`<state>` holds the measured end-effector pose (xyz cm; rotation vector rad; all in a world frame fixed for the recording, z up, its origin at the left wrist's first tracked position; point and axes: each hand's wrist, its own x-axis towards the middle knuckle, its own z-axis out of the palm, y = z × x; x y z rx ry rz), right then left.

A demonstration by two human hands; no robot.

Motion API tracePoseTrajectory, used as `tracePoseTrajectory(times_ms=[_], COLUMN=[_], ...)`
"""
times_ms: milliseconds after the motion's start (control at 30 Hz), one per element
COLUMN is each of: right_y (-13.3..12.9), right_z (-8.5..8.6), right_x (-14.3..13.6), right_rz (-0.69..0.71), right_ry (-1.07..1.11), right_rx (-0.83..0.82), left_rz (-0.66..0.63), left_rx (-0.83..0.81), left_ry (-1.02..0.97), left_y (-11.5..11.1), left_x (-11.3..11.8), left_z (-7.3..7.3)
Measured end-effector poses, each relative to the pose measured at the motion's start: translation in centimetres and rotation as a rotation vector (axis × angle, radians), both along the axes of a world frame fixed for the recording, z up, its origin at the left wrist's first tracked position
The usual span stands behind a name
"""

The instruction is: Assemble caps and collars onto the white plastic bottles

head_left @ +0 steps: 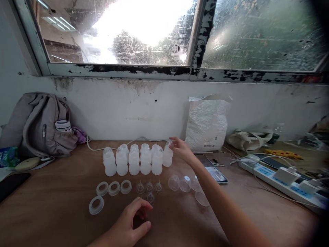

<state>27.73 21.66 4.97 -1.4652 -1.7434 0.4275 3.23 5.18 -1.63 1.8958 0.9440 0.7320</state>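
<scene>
On the brown wooden tabletop (51, 219), the left hand (128, 216) is curving loosely, thumb apart from fingers, apparently holding nothing, while the right hand (181, 150) is pinching the top of the rightmost frosted white plastic bottle (168, 159), seemingly steadying it. Clear plastic cups (173, 183), frosted plastic rings (95, 211) and tiny clear teats (149, 187) are lying grouped, presumably sorted by kind.

Daylight through the grimy sliding window (144, 27) burns out to white glare, while fluorescent tubes (61, 23) glint in the glass. The brown tabletop (64, 212) sits dimmer, darkest toward its near left corner; black vignetting swallows its near right corner.
</scene>
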Motion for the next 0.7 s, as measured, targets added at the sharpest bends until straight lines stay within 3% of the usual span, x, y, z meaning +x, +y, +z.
tracePoseTrajectory(times_ms=[167,400,500,600,700], right_y=[-0.5,-1.8,-3.0,-5.4,-8.7], right_z=[0.3,1.5,3.3,5.4,5.8], right_x=[0.0,0.0,-0.1,-1.1,-3.4], right_rz=[0.029,0.018,-0.041,-0.092,0.073], right_ry=[-0.023,-0.018,-0.081,-0.088,-0.047], right_rx=[-0.009,-0.147,-0.003,0.205,0.202], left_rz=[0.017,0.006,-0.003,0.143,0.332], left_rx=[-0.011,0.053,0.196,0.457,0.691], left_ry=[0.007,0.044,0.124,0.309,0.550], left_y=[-0.1,-0.8,-0.5,0.7,2.4], left_x=[0.0,0.1,-0.3,-1.5,-3.0], left_z=[0.4,0.8,1.3,1.9,1.9])
